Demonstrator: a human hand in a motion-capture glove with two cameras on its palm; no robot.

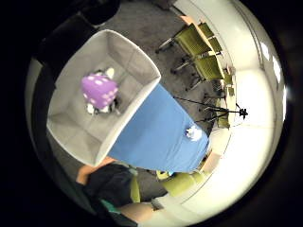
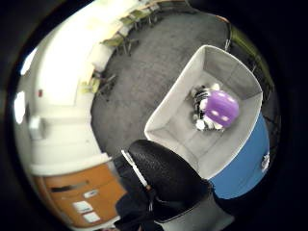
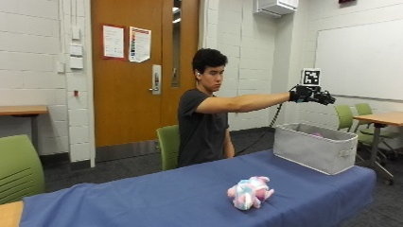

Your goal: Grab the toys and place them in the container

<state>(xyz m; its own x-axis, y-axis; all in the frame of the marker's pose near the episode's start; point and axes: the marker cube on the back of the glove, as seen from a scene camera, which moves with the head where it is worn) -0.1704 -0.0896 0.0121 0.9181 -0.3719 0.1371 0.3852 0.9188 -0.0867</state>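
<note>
We see the right hand (image 3: 313, 96), fingers relaxed and holding nothing, above the grey fabric container (image 3: 314, 147); the remaining pastel plush toy (image 3: 250, 192) lies well apart on the blue tablecloth (image 3: 157, 194), toward the table's middle.

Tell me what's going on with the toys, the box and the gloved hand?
Purple spotted toy: lying inside the container.
Pastel plush toy: lying on the blue tablecloth, untouched.
Grey container: upright, open-topped, at the table's end.
Right hand: raised above the container, holding nothing.

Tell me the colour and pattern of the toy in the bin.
Purple with white spots: toy, in the grey bin, clearest in the little-finger palm view.
</note>
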